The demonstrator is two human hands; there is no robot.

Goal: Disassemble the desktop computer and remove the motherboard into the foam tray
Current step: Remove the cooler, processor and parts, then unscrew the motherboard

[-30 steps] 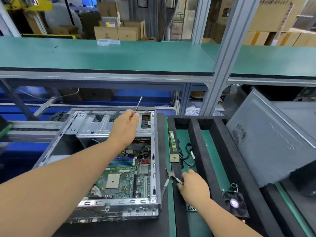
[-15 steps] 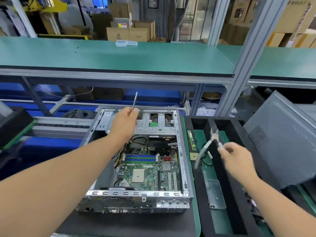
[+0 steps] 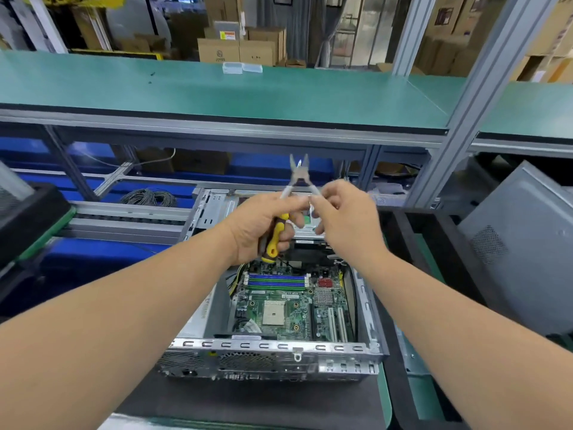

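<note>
A worker's two hands meet above an opened computer case (image 3: 273, 352), its side cover off and the motherboard (image 3: 288, 308) still seated flat on the case floor, so the main job of lifting the board out appears not yet done. The left hand (image 3: 263, 228) curls around a screwdriver (image 3: 274, 240) with a yellow-and-black moulded handle, while the fingers of the right hand (image 3: 347, 221) pinch one pale handle of a pair of pliers (image 3: 299, 178), whose bare metal jaws stand parted and point up above the case; the other handle lies against the left hand's fingers, and which hand carries the weight cannot be told. The board is a green panel crowded with blue and green memory slots, a square pale socket, a small red heat sink and long grey card slots; its cooler seems already gone, though cables at the far end of the case may still be attached. The case is thin stamped steel, perforated and slotted along its near edge, resting on a dark mat (image 3: 248, 401) over the green table (image 3: 384, 395). Right of the case sits the foam tray (image 3: 400, 243), black, matte, with long dividers; the part of it in view holds no board. A grey perforated metal panel (image 3: 521, 243) leans beyond the tray.
</note>
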